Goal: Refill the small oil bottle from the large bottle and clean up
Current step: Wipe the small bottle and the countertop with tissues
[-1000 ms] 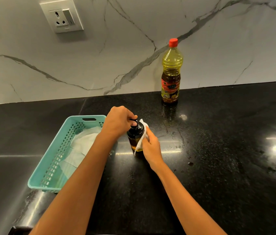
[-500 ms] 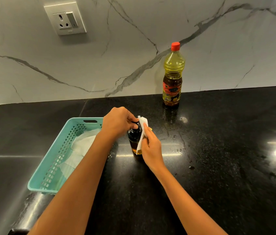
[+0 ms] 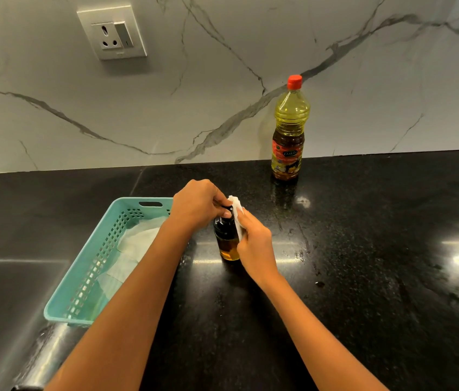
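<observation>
The small oil bottle (image 3: 226, 241), dark with a black top and amber oil at its base, stands upright mid-counter. My left hand (image 3: 197, 204) grips its black top from above. My right hand (image 3: 255, 244) holds a white tissue (image 3: 236, 210) and presses it against the bottle's right side and neck. The large oil bottle (image 3: 289, 131), yellow oil, red cap on, red label, stands upright at the back by the wall, apart from both hands.
A teal plastic basket (image 3: 81, 283) with white tissues inside sits left of the small bottle, under my left forearm. The black counter (image 3: 378, 249) shows small wet droplets right of the bottle. A wall socket (image 3: 112, 33) is on the marble backsplash.
The tissue in my right hand has slid a little up along the bottle's side toward the neck. My left hand stays on the top. The view has tilted slightly upward.
</observation>
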A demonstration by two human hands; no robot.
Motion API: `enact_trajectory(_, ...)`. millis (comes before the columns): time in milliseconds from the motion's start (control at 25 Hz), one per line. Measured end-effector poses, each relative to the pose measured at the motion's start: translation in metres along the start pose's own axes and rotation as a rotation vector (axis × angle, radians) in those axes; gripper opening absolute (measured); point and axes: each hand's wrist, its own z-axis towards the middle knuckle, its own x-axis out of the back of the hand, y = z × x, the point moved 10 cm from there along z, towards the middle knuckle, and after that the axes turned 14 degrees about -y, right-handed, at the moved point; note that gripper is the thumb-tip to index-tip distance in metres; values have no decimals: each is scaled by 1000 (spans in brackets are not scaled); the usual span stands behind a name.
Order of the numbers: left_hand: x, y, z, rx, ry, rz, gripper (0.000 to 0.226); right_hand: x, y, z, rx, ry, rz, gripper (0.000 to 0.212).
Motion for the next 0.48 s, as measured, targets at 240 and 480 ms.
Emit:
enact_trajectory(240,3,1,1,-10,4,34,27,-15,-10,-44,228,110,-391,53)
enact_trajectory(480,6,16,2,-13,-33,235,25,-50,-44,-45,481,40,-872,39)
